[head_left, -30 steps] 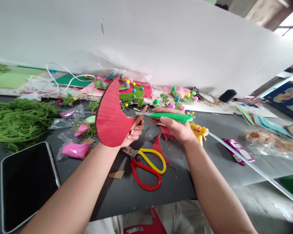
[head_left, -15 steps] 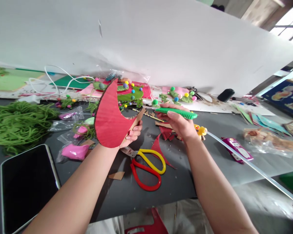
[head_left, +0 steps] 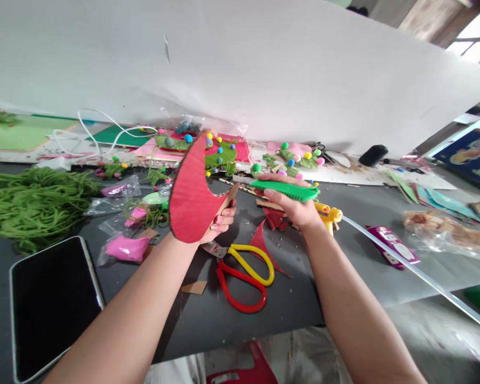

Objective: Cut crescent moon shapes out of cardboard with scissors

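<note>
My left hand (head_left: 223, 217) is closed on a red crescent-shaped piece of cardboard (head_left: 189, 202), held up above the table with its brown corrugated edge showing. In my right hand (head_left: 296, 205) is a green utility knife (head_left: 286, 189), its blade pointing left toward the cardboard's right tip but apart from it. Below the hands lie scissors (head_left: 246, 277) with one yellow and one red handle. A red cardboard offcut (head_left: 260, 242) rests beside them, and a small brown cardboard scrap (head_left: 194, 288) lies to their left.
Green yarn (head_left: 36, 205) is heaped at the left, behind a tablet (head_left: 54, 309). Bagged pink clay (head_left: 127, 248) lies nearby. On the right are a yellow glue gun (head_left: 328, 213) with a long clear stick and a purple packet (head_left: 392, 246). Pom-pom decorations (head_left: 220, 154) line the back.
The red cardboard has turned slightly and shifted right in my left hand. The knife has tilted and moved a little left, and its blade now shows. The whole view has shifted slightly.
</note>
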Demonstrator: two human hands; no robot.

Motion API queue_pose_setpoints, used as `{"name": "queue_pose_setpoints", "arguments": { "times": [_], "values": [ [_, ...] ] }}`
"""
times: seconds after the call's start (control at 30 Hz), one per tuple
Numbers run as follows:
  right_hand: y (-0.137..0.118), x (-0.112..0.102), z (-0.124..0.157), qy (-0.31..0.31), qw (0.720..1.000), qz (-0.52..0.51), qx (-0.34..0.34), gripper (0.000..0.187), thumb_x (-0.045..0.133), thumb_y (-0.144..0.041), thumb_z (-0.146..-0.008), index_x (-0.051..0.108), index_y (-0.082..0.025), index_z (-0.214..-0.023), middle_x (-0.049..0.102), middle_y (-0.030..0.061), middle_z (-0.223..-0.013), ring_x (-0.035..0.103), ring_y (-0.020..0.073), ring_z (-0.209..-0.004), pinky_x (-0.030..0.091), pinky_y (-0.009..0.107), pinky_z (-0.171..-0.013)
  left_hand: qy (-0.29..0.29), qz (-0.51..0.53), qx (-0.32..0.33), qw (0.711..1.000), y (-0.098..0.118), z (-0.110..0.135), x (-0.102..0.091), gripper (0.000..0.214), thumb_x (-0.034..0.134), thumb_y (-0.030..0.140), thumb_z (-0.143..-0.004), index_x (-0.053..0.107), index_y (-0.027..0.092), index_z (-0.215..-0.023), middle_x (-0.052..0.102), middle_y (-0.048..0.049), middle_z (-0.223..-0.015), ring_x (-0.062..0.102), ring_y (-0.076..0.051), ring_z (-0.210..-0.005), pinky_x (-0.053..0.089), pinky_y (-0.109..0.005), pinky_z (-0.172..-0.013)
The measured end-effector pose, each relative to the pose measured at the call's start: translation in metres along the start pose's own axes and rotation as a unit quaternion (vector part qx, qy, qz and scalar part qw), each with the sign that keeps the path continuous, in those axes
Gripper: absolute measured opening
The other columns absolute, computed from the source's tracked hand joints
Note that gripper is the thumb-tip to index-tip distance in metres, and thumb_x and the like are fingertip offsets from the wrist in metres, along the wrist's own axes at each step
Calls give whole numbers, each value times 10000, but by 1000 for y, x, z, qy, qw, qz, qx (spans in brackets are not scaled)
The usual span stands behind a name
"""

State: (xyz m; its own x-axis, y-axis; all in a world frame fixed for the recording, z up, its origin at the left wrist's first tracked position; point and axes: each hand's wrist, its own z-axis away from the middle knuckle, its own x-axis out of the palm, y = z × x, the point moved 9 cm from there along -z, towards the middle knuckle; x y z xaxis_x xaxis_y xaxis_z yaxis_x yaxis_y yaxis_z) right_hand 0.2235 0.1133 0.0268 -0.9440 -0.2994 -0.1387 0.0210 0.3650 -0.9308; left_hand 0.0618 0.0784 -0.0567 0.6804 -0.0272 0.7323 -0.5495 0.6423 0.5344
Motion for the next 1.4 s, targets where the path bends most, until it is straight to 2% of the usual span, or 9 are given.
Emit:
{"name": "queue_pose_setpoints", "arguments": {
  "times": [0.13, 0.2, 0.23, 0.33, 0.43, 0.73, 1.0, 1.2, 1.4],
  "values": [
    [1, -10, -3, 54, 995, -78, -11, 347, 827, -483, -849, 821, -256, -1111, 826, 49, -1016, 794, 270, -918, 644, 451, -924, 57, -110, 88, 988, 16, 0, -5, 433, 349, 274, -1083, 593, 151, -747, 430, 22, -580, 337, -58, -378, 227, -168, -348],
    [6, -16, -4, 86, 991, -98, -11, 341, 790, -519, -862, 808, -248, -1068, 817, 54, -973, 778, 255, -856, 642, 431, -867, 144, -226, 202, 942, 40, 5, -15, 386, 516, 402, -1045, 602, 171, -749, 501, -3, -621, 431, -105, -469, 327, -221, -434],
    [10, -21, -5, 116, 989, -91, -5, 347, 773, -542, -870, 799, -239, -1039, 811, 56, -934, 766, 247, -815, 637, 416, -825, 204, -290, 267, 896, 55, 12, -20, 388, 551, 446, -1029, 608, 180, -754, 556, -28, -667, 505, -142, -551, 382, -253, -503],
    [23, -46, 0, 245, 969, -19, 42, 395, 768, -605, -866, 755, -211, -895, 758, 43, -753, 696, 220, -648, 595, 368, -667, 348, -473, 447, 675, 91, 45, -14, 374, 602, 445, -1006, 509, 226, -717, 585, -33, -703, 512, -187, -662, 351, -306, -612],
    [28, -60, 4, 301, 948, 58, 85, 432, 811, -621, -826, 741, -194, -808, 723, 31, -693, 671, 211, -620, 561, 337, -627, 330, -517, 527, 589, 101, 60, 2, 332, 576, 441, -1022, 533, 230, -770, 609, -13, -710, 523, -173, -668, 361, -310, -654],
    [-7, -21, -1, 215, 968, 130, -28, 402, 768, -550, -916, 754, -190, -737, 732, 45, -745, 689, 203, -735, 562, 326, -726, 300, -426, 664, 537, 99, 97, 25, 290, 583, 484, -1042, 610, 239, -888, 642, -22, -771, 546, -161, -670, 429, -326, -642],
    [-84, 0, 32, 242, 920, 229, -209, 120, 723, -343, -987, 763, -243, -933, 732, 40, -841, 698, 212, -808, 582, 367, -774, 260, -446, 684, 515, 84, 109, 53, 349, 595, 546, -1036, 628, 228, -898, 627, -2, -750, 549, -135, -645, 435, -301, -605],
    [-73, 27, 20, 89, 953, 216, -194, 66, 738, -274, -945, 785, -230, -954, 760, 29, -839, 698, 192, -759, 578, 348, -736, 246, -483, 640, 544, 79, 98, 58, 357, 625, 544, -1018, 646, 215, -881, 648, 3, -730, 546, -121, -616, 431, -280, -581],
    [-59, 29, 14, 97, 965, 188, -156, 91, 700, -213, -920, 723, -202, -833, 724, 14, -765, 662, 168, -695, 547, 317, -689, 243, -505, 620, 549, 73, 90, 57, 358, 637, 547, -1008, 643, 216, -871, 655, 3, -720, 542, -122, -608, 428, -275, -576]
  ]
}}
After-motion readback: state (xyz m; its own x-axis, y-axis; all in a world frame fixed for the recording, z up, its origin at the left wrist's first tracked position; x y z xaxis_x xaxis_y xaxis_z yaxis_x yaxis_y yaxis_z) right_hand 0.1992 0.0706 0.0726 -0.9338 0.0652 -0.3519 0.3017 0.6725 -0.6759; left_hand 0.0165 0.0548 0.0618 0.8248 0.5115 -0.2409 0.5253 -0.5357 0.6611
